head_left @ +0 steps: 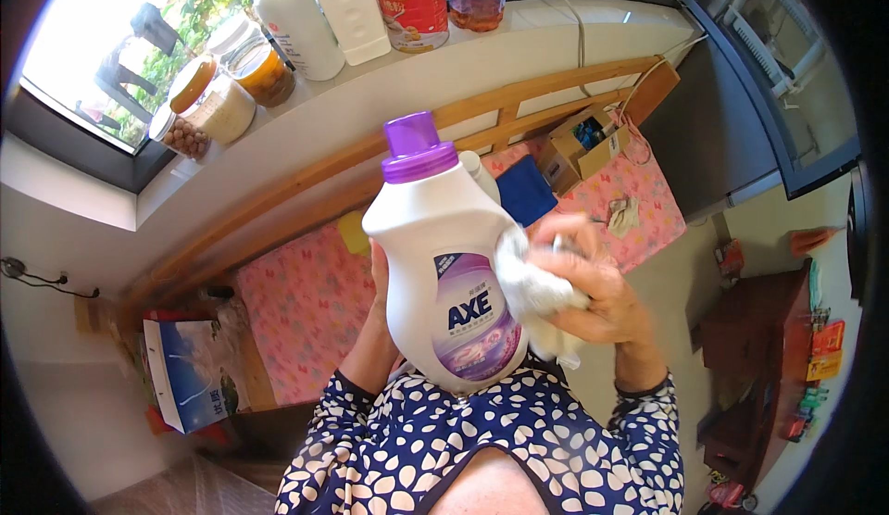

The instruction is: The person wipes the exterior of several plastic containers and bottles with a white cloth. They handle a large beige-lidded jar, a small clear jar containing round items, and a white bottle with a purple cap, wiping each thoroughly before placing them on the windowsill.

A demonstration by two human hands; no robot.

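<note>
A large white detergent bottle (412, 265) with a purple cap (419, 149) and a purple label stands nearly upright in front of my chest, tilted slightly. My left hand (379, 279) grips it from the left side; most of its fingers are hidden behind the bottle. A crumpled white cloth (539, 295) is bunched in my right hand (597, 283), whose fingers are closed round it and a little smeared by motion. The cloth touches the bottle's right side, beside the handle.
Jars, white bottles and a red can (409, 6) line the windowsill (361, 75). Beyond the bottle is a wooden bench (278, 209) with a pink patterned mat (296, 302), holding a cardboard box (582, 154) and a blue item (526, 191). A paper bag (190, 376) stands left, a dark red cabinet (759, 357) right.
</note>
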